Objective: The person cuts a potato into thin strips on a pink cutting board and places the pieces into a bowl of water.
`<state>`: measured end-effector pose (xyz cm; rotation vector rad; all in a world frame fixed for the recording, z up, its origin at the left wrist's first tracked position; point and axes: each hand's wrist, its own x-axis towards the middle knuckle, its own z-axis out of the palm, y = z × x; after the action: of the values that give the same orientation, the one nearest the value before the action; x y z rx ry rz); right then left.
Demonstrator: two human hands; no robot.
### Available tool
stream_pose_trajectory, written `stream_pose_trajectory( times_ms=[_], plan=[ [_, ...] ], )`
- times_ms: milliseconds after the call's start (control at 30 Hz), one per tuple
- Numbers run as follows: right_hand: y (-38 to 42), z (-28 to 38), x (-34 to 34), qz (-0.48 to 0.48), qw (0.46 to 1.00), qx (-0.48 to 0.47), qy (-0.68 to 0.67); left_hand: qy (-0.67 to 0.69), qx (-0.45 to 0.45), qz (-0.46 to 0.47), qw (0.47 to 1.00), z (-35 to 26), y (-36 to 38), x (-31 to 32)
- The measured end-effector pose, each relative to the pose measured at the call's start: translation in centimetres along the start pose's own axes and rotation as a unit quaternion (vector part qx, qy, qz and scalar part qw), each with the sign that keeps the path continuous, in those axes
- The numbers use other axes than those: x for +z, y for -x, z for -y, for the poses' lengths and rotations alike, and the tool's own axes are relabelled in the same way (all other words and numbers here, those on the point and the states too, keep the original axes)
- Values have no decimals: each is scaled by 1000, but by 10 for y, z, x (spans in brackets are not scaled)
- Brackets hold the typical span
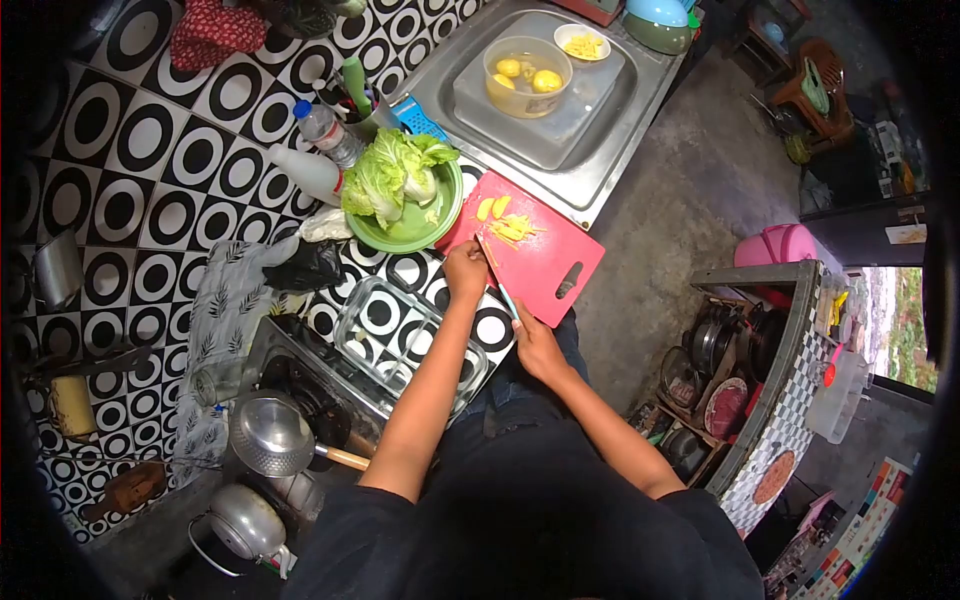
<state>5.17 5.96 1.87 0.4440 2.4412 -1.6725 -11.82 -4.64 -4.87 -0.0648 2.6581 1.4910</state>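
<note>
A knife (502,283) lies in the grip of my right hand (539,345), its blade pointing up and left over the red cutting board (572,245). Beside the knife tip, at the board's left edge, my left hand (466,270) has its fingers closed together; whatever they press on is too small to name. Thin yellow strips (514,230) and a few larger yellow pieces (492,208) lie on the board. Left of it, a green bowl (447,222) holds leafy cabbage (392,180).
A metal sink (440,80) holds a tub (500,100) of peeled yellow pieces in water and a small white bowl (594,35). Glass containers (375,345) stand left of my arms, near the stove with a pan (271,434) and kettle (246,521).
</note>
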Motion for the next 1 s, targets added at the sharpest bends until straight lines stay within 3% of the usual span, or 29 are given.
stream_pose_trajectory(
  times_ms=[167,367,467,567,667,1000],
  plan=[
    [-2,3,-3,20,999,30,-2,-8,13,4,1000,-4,0,-2],
    [-5,8,-9,13,1000,-8,5,3,13,3,1000,-2,0,0],
    [-7,14,-15,41,998,37,-7,-1,18,1,1000,-16,4,-7],
    [-12,10,-13,29,999,24,-3,12,23,3,1000,-5,1,-2],
    [-22,38,-25,82,991,98,-46,2,24,0,1000,-1,0,-1],
    [-20,29,-28,83,991,97,-25,56,-14,-22,998,-14,6,0]
  ],
)
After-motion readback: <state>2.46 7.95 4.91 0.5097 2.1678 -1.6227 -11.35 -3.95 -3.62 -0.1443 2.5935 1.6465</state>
